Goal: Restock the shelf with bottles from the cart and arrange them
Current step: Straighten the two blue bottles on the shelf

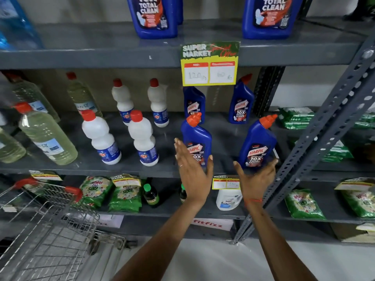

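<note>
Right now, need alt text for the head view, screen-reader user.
Two bare hands reach to the middle shelf: the left hand open at one blue Harpic bottle, the right hand open at another blue Harpic bottle. White bottles and pale yellow bottles stand further left, and a wire cart sits lower left.

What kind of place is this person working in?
Most likely a supermarket aisle for cleaning products: grey metal shelving carries rows of blue toilet-cleaner bottles, a yellow-and-green "Super Market" price tag hangs from a shelf edge, and a wire shopping cart stands alongside.
</note>
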Available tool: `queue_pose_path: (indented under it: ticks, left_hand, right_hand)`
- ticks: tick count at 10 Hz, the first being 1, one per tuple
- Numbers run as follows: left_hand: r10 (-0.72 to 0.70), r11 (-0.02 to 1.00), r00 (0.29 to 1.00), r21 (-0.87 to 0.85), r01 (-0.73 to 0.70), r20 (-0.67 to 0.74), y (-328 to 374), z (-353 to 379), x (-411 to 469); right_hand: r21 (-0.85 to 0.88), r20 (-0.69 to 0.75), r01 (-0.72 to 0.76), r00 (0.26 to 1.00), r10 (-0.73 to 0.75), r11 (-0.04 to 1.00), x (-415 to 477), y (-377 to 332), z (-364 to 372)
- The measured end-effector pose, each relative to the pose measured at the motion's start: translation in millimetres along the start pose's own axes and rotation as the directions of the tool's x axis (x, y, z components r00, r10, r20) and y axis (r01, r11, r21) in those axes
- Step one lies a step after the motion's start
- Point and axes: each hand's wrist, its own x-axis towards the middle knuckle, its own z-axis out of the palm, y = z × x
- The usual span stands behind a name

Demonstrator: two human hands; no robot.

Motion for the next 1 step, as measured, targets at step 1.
queue_pose_path:
  ticks: [1]
  left_hand:
    - [0.263, 0.962, 0.957, -0.039, -0.270, -0.126, 24.4, -50.8, 24.3]
  right_hand:
    - [0.196, -0.059, 0.069, 0.997, -0.059, 0.978, -22.3, -26.1, -15.9]
